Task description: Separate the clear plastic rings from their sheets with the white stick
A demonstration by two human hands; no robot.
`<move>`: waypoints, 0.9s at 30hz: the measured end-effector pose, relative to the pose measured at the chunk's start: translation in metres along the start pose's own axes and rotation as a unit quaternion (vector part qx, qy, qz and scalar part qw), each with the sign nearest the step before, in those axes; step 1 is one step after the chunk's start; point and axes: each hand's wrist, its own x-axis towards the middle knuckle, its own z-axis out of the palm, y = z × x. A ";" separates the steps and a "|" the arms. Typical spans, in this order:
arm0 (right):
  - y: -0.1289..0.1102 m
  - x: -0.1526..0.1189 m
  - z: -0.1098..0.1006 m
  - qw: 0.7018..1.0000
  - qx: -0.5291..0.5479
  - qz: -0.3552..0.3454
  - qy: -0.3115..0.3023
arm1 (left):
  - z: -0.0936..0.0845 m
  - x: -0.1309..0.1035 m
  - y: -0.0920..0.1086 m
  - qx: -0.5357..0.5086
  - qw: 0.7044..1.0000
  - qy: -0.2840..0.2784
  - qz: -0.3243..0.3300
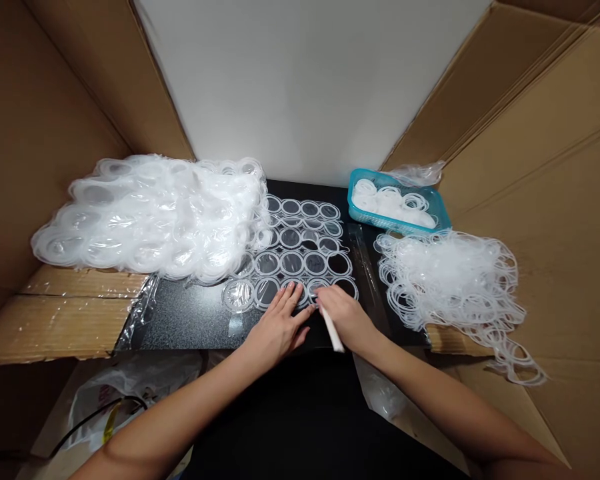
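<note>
A clear plastic sheet of joined rings point(291, 263) lies flat on the black tabletop, its round cells set in rows. My left hand point(275, 325) rests on the sheet's near edge with fingers stretched out, pressing on it. Beside it, my right hand point(347, 319) is closed around a slim white stick-like piece point(333, 330), which slants down toward my body. The fingertips of that hand touch the near row of rings. Several cells at the sheet's right side look dark and hollow. What the right fingertips press on is partly hidden.
A tall pile of similar ring sheets point(155, 220) stands at left. At the back right, a blue plastic basket point(443, 217) holds white discs. Leftover ring webbing point(455, 280) is heaped right, hanging over the front edge. Cardboard walls point(545, 167) enclose both sides.
</note>
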 end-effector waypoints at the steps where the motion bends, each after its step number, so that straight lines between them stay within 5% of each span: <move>1: 0.006 0.002 -0.006 0.999 -0.008 0.027 0.043 | 0.000 -0.001 0.000 -0.002 1.000 0.002 -0.002; 5: 0.032 0.024 -0.039 0.972 -0.003 0.160 0.171 | -0.007 0.004 0.003 -0.001 1.000 0.002 -0.009; 8: 0.033 0.045 -0.043 0.988 0.039 0.119 0.086 | -0.015 0.019 0.002 0.009 1.000 0.016 -0.024; 13: 0.026 0.067 -0.016 0.995 0.077 0.032 -0.049 | -0.012 0.045 -0.010 0.028 0.998 0.023 -0.051; 27: 0.040 0.073 -0.007 0.986 0.130 0.069 -0.077 | 0.000 0.039 -0.020 0.017 0.998 0.016 -0.050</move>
